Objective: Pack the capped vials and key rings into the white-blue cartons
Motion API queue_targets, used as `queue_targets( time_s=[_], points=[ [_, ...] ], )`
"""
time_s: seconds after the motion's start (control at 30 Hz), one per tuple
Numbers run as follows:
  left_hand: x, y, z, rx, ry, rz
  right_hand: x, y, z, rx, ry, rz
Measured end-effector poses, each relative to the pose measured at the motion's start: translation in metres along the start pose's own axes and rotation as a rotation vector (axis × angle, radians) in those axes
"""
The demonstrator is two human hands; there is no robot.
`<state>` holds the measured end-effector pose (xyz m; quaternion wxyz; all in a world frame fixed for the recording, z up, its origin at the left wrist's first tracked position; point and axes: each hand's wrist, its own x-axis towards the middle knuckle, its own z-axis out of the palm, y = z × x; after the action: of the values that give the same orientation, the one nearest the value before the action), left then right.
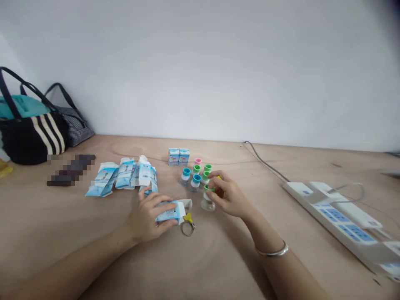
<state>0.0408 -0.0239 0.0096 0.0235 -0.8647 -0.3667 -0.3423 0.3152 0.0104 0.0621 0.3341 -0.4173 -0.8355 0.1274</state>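
My left hand (153, 214) is closed round an open blue-and-white cardboard box (168, 213) lying on the table, its end flap turned towards the right. Just beyond that flap lies a metal ring clamp with a yellow key (187, 225). My right hand (226, 193) has its thumb and fingers on the green rim of a small clear bottle (208, 203), which stands on the table. Something yellow shows partly behind those fingers. Close behind stand several similar small bottles with blue rims (196, 182), green rims (196, 169) and a pink rim (198, 162).
Two small blue-and-white boxes (178, 157) stand side by side behind the bottles. Several flattened blue-and-white cartons (125, 173) lie at left. Bags (34, 133) sit at the far left, near a blurred dark object (71, 170). A power strip (337, 225) with a cable lies right.
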Motion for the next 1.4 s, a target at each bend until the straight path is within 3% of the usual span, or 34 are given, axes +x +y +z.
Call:
queue_targets(
  time_s=[0.23,0.4,0.53,0.6,0.73,0.83,1.2,1.4],
  points=[
    [-0.007,-0.007,-0.007,0.041,-0.055,0.066,0.002,0.009,0.025,-0.184,0.008,-0.017],
    [-0.008,-0.01,-0.007,0.037,-0.072,0.059,0.007,0.013,0.05,-0.12,0.128,0.018],
    [-0.007,-0.009,-0.005,0.041,-0.063,0.046,0.005,0.01,0.049,-0.092,0.179,0.061],
    [-0.007,-0.009,-0.004,0.046,-0.047,0.047,0.001,0.005,0.04,-0.122,0.097,0.09],
    [-0.008,-0.012,-0.001,0.053,-0.013,0.046,-0.006,-0.009,0.025,0.018,-0.421,0.002],
    [-0.009,-0.015,0.001,0.069,0.008,0.056,-0.008,-0.016,0.025,0.124,-0.618,-0.013],
    [-0.004,-0.014,0.01,0.201,0.022,0.192,-0.007,-0.026,0.03,0.131,-0.659,-0.092],
    [-0.008,-0.016,0.005,0.156,-0.018,0.23,-0.01,-0.016,0.026,-0.127,-0.539,-0.033]
  ],
)
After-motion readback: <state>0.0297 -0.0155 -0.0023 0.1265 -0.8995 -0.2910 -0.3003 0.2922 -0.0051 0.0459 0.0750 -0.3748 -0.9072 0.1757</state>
